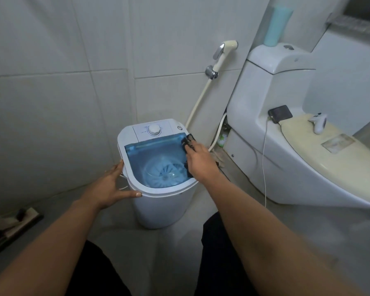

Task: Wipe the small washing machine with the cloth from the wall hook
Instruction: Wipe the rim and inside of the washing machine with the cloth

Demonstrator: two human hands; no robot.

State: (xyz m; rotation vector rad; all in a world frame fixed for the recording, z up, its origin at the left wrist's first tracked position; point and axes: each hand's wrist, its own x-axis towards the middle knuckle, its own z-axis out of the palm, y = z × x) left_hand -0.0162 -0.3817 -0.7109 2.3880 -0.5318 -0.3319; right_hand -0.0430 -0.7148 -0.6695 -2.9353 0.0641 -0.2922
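The small white washing machine (158,206) stands on the floor against the tiled wall, with a clear blue lid (154,152) and a round dial (154,130) at the back. My right hand (201,161) presses a dark cloth (188,140) against the lid's right edge; most of the cloth is hidden under the hand. On the left rim rests my left hand (113,186), fingers spread and thumb along the front edge, bracing the machine.
A white toilet (286,150) with a cream lid stands close on the right, with a black device (280,114) and a white cable on it. A bidet sprayer (222,54) and hose hang on the wall behind. A scrubbing tool (15,225) lies at the left floor edge.
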